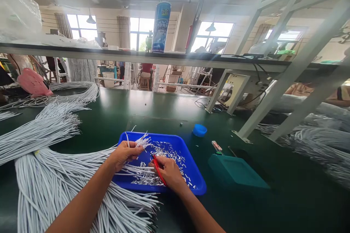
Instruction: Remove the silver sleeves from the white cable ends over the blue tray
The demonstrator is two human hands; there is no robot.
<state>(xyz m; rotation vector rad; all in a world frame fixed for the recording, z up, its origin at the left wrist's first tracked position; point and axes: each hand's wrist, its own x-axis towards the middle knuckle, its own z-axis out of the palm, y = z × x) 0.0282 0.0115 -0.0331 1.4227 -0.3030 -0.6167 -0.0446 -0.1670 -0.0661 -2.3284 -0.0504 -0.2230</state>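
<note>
In my left hand [126,154] is a small bunch of white wires [142,140], pinched with the ends fanning out to the right. My right hand [170,172] is closed around a red-handled tool [159,170] that looks like small pliers; its dark tip points at the wires, and the jaws are too small to read. Both hands are over a blue tray [195,182] strewn with small shiny metal pieces [164,151]. More white wires run under my left forearm, and some of their ends lie over the tray. A large white wire bundle [62,182] spreads to the left.
A small blue cup [199,130] and an upturned-looking teal container [237,171] are right of the tray. Slanted metal shelf legs [257,109] stand on the green table [164,109]. A blue spray can [161,25] tops the shelf. More wires [322,149] lie far right.
</note>
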